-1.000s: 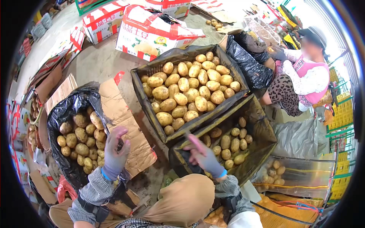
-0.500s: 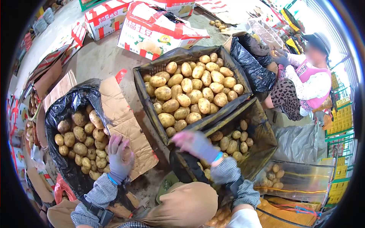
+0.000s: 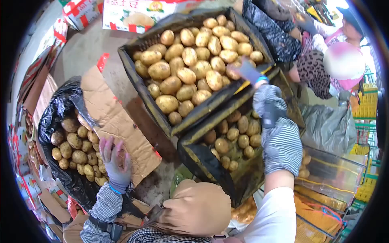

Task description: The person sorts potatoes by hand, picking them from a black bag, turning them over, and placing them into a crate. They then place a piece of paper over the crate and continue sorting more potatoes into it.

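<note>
We're reaching our right hand [image 3: 250,73] to the fuller crate's [image 3: 152,109] potatoes [image 3: 186,75], our left [image 3: 116,164] spreading beside the cardboard flap [image 3: 121,133].

At the top of the frame you have a white printed carton [image 3: 135,16] with red trim and a picture of potatoes on its side, and to its left, in the upper left, you can see a second carton [image 3: 82,12] in the same colours. In the upper right, a co-worker [image 3: 316,71] in leopard print and pink is beside a black plastic bag [image 3: 271,30]. Below them, towards the right edge, you see a crumpled grey plastic sheet [image 3: 330,125], with yellow crates [image 3: 366,107] to its right. At your lower right lies orange netting [image 3: 318,210]; at lower left, a red plastic bag [image 3: 73,207], partly hidden.
</note>
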`<state>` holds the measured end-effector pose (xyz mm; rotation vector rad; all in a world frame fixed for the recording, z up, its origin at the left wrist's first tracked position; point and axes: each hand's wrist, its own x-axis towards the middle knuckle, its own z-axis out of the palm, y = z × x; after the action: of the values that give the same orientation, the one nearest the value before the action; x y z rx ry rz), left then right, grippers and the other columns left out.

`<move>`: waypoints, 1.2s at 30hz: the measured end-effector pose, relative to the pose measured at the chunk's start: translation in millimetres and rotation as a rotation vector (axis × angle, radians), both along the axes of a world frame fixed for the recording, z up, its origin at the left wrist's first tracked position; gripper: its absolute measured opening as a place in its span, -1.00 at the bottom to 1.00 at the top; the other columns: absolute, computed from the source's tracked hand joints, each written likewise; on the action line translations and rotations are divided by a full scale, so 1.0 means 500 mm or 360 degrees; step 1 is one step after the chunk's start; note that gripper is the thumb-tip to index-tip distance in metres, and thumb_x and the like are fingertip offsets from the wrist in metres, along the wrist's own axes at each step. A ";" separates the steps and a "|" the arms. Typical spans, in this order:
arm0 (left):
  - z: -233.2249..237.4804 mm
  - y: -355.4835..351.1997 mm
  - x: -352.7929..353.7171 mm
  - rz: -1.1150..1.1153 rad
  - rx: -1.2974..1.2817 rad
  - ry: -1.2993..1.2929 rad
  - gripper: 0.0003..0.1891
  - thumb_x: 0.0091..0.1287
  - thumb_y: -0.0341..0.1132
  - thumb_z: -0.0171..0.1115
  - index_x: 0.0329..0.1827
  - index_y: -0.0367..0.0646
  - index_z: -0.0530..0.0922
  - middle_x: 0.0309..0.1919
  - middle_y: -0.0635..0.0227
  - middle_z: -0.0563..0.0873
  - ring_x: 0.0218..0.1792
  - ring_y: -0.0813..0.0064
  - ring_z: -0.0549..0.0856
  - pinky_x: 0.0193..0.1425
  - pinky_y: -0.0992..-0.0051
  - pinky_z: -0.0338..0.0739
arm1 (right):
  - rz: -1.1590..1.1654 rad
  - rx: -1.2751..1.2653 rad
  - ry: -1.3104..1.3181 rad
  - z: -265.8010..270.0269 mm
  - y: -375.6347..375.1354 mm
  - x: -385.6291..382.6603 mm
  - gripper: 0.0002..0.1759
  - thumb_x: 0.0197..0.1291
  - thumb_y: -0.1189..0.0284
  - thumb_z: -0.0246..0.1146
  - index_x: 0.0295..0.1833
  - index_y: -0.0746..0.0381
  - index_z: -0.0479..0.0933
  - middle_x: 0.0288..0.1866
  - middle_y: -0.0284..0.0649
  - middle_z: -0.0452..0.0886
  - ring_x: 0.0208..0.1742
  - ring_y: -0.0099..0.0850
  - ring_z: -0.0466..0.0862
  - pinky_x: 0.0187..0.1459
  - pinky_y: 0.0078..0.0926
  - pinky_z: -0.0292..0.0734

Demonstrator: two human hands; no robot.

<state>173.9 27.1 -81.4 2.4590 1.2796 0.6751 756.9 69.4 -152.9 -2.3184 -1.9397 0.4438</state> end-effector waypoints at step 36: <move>-0.008 -0.011 0.010 0.0019 0.0049 -0.0022 -0.64 0.11 -0.55 0.21 0.03 -0.25 0.60 0.32 0.18 0.40 0.46 0.06 0.17 0.48 0.16 0.13 | -0.1684 0.0453 0.2800 0.060 -0.665 -0.289 -0.26 0.11 0.12 0.35 0.31 0.21 0.25 -0.02 -0.13 0.55 -0.05 -0.27 0.62 -0.04 -0.30 0.58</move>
<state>179.1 21.7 -85.4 2.4689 1.2892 0.7188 612.6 -263.3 -122.8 -1.2639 0.0555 1.2183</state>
